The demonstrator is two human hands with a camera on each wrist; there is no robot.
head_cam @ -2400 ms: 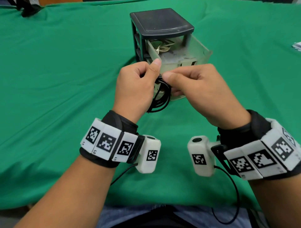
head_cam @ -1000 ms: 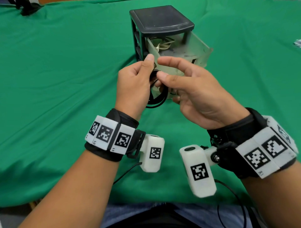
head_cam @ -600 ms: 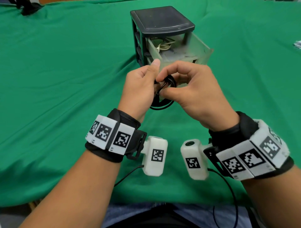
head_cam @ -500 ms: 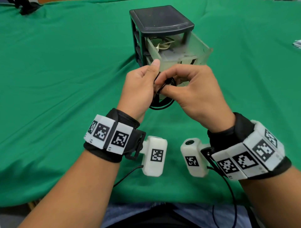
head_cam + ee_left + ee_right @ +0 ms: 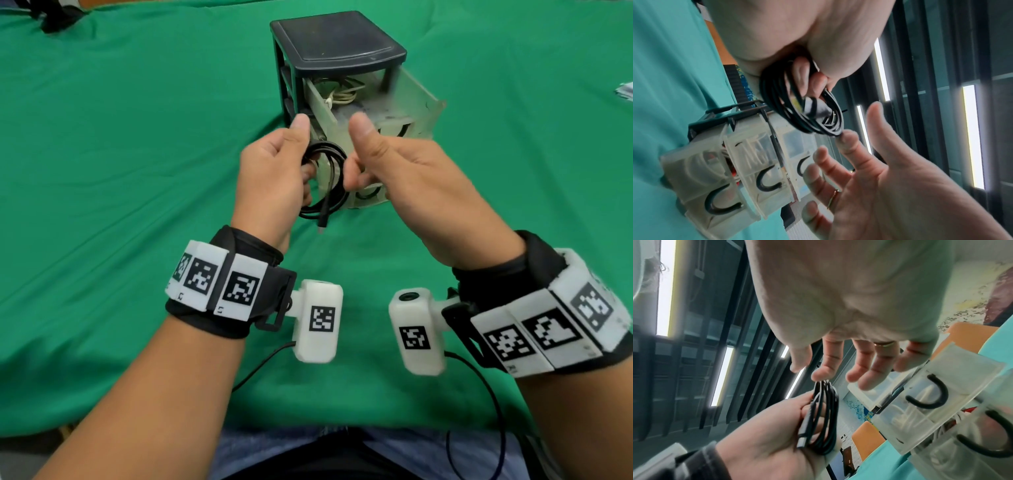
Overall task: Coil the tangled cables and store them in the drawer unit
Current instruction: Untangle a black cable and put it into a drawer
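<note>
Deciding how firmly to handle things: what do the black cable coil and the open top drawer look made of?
Black cable coil: looks rubber- or plastic-jacketed, smooth with a slight sheen; it bends into tight loops in the left hand.
Top drawer: seems rigid translucent plastic, cloudy and scuffed; a pale cable shows through its wall.

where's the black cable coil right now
In the head view the black cable coil hangs in the left hand, held above the green cloth just in front of the drawer unit, with the open right hand beside it.
</note>
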